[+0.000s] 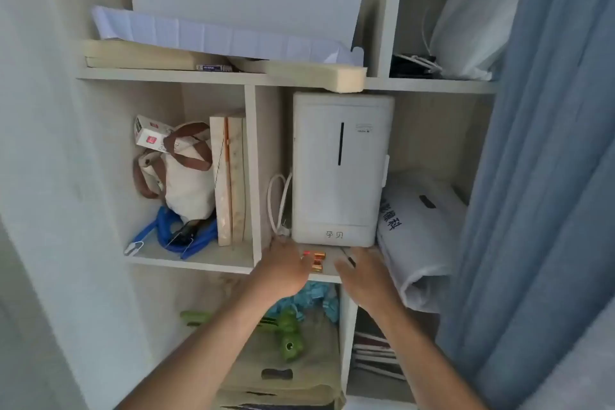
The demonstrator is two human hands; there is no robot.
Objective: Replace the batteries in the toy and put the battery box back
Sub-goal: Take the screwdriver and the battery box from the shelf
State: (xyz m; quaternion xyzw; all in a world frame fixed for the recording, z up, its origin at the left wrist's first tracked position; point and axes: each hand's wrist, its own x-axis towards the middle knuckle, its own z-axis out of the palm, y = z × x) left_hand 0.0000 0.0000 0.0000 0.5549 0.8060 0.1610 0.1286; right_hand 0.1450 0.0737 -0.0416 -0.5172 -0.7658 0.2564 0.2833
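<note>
Likely a light, rigid battery box [314, 261] lies between the spread, empty left hand [283, 268] and right hand [364, 271]; grip its sides.

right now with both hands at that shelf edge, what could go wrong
The batteries lie loose near the front edge of the shelf, between the left hand and the right hand; a nudge could roll them off into the clutter below, near the green toy. The white appliance stands just behind them, so reaching deeper might bump it. The white cable beside it could snag a finger.
</note>
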